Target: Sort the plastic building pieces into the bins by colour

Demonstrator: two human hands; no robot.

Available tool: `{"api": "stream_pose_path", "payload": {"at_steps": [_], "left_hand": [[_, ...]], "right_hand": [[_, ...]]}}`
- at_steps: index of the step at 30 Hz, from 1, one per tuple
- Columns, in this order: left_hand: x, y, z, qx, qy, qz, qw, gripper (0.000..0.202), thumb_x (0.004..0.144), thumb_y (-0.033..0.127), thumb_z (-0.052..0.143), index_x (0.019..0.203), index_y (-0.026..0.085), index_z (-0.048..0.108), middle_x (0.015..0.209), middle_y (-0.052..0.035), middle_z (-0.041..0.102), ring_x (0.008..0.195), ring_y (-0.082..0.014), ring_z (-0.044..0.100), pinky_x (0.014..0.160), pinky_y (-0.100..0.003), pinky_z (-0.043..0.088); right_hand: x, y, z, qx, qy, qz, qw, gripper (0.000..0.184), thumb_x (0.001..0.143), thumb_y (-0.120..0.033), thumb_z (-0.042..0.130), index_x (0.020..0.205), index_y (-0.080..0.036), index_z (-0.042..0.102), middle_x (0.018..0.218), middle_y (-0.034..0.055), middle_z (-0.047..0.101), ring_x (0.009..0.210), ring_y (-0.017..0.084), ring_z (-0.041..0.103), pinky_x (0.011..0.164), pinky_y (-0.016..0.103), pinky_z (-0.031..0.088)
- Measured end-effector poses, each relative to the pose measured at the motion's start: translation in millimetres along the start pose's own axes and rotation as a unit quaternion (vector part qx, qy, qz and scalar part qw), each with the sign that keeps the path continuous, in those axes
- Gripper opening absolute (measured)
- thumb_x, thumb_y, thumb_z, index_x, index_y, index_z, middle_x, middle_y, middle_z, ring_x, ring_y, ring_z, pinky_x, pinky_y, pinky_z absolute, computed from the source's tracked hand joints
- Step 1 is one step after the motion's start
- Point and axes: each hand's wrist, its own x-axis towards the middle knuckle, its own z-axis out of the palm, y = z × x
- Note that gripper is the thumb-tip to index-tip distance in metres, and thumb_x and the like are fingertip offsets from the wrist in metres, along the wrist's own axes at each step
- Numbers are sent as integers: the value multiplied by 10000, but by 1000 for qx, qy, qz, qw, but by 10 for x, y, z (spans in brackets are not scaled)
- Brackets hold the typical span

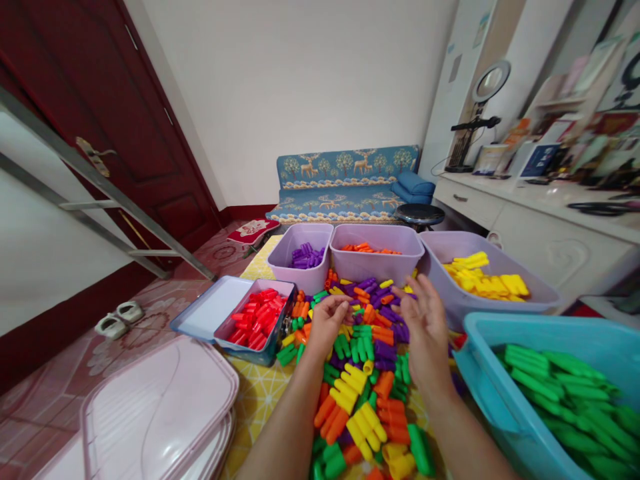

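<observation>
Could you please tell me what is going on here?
Over a mixed pile of coloured pieces, a person's left hand is pinched, any grip unclear; the right hand is open. Purple, orange and yellow pieces sit in separate lilac tubs, green ones in a turquoise tub, red ones in a blue box.

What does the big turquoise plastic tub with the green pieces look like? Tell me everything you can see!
The turquoise plastic tub stands open and upright at the lower right, its near and right parts cut off by the picture's edge. It looks smooth, with a thick rounded rim and a flap, perhaps a handle or clip, on its left side. Green plastic finger-shaped pieces lie heaped inside, touching it. A lavender plastic tub with yellow pieces is just beyond; I can't tell whether they touch.
</observation>
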Motion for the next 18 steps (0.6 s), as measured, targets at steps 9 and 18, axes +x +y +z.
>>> {"api": "stream_pose_path", "payload": {"at_steps": [9, 18], "left_hand": [[-35, 25, -11, 303, 107, 107, 941, 228, 863, 268, 508, 961, 171, 690, 858, -61, 722, 768, -164, 654, 717, -257, 487], [-64, 679, -313, 589, -148, -72, 791, 361, 694, 437, 686, 1003, 255, 722, 830, -25, 735, 761, -199, 667, 651, -245, 462]], "right_hand": [[-42, 642, -180, -359, -96, -94, 924, 384, 830, -376, 546, 1145, -164, 594, 1172, 134, 626, 1130, 274, 547, 1001, 483, 406], [-72, 580, -242, -486, -124, -68, 863, 376, 899, -451, 453, 1001, -162, 671, 979, 107, 702, 934, 266, 629, 859, 420, 475]]}}
